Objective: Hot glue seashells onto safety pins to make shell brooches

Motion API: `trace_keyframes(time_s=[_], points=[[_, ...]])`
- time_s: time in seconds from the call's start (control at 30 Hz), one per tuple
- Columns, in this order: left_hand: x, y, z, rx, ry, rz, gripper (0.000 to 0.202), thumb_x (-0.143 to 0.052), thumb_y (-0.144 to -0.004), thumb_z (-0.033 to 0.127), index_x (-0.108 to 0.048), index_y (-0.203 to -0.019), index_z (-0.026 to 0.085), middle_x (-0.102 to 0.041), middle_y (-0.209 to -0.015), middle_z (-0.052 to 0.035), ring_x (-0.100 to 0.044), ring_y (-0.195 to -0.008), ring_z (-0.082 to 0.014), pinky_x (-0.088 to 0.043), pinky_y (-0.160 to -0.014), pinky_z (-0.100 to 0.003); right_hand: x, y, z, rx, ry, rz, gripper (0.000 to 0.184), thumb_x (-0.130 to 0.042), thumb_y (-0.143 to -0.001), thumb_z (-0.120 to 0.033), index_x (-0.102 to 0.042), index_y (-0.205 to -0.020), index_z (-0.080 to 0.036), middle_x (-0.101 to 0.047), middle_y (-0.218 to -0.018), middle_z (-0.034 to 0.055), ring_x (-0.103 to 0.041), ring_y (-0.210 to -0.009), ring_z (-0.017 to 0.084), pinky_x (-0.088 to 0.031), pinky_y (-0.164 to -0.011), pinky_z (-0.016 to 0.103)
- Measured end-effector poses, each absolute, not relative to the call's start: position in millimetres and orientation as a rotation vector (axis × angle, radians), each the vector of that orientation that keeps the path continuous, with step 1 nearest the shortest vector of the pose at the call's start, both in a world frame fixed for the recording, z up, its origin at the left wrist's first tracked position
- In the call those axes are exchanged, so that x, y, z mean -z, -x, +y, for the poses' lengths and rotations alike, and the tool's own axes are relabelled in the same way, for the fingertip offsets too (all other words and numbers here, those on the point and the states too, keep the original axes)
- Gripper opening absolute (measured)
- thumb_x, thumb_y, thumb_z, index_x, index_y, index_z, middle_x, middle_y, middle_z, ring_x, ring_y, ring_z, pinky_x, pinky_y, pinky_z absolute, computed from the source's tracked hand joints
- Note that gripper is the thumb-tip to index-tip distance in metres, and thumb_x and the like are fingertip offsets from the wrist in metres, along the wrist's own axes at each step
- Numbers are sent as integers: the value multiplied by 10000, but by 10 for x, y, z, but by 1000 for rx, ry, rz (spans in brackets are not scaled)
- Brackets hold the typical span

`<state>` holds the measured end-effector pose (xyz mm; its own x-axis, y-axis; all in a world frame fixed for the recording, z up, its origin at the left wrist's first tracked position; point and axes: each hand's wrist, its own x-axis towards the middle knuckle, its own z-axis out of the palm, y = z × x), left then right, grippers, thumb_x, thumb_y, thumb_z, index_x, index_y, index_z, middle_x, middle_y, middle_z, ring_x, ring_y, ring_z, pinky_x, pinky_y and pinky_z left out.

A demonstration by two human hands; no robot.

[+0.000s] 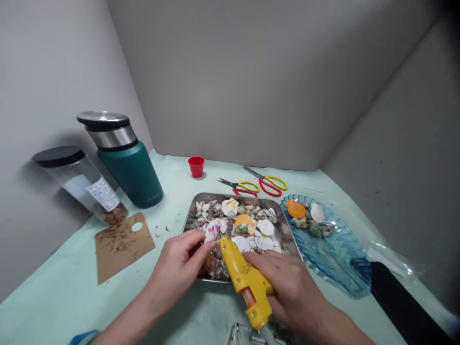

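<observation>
Jar (74,179) stands between nine and ten o'clock of the tray (288,235), bottle (131,167) at ten, card (124,254) at nine; all are clear of the work. Left hand (179,261), at eight o'clock, pinches a painted shell (211,232) between thumb and forefinger, over the tray's nine o'clock side. This grip is judged sound provided the fingertips stay behind the edge, away from the hot tip. Cup (196,166) stands at eleven. Gun (247,282) lies at six o'clock, nozzle aimed towards eleven and very near the shell; whether the two touch cannot be told. Recommended: keep the nozzle just off the surface, squeeze lightly, and hold the shell motionless while glue is laid. Near scissors (233,185) lie at twelve, far scissors (263,177) at one. Right hand (293,280), between four and five, is wrapped around the gun's handle; trigger pressure cannot be determined. A firm wrist is advised, since loose shells (266,227) below could catch drips. Dish (323,254) sits at three, outside the nozzle's line.
</observation>
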<state>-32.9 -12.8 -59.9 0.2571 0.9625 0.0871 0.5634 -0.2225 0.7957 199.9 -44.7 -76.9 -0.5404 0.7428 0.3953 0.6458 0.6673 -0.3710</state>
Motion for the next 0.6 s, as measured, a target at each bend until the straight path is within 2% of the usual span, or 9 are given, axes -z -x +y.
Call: trace_keyframes(time_s=[0.6], points=[[655,298,-141,-862,-2152,1408,316,-439,-909,284,-476,-615,175,-516,-633,10,-491,-597,-104,-362,-578,-208,728,-1978,-442,-326,1127,-2342,206,-502,-837,-231,-574,-1016,-161,-661,-831,86,-611,-739,199,-454,-662,302]])
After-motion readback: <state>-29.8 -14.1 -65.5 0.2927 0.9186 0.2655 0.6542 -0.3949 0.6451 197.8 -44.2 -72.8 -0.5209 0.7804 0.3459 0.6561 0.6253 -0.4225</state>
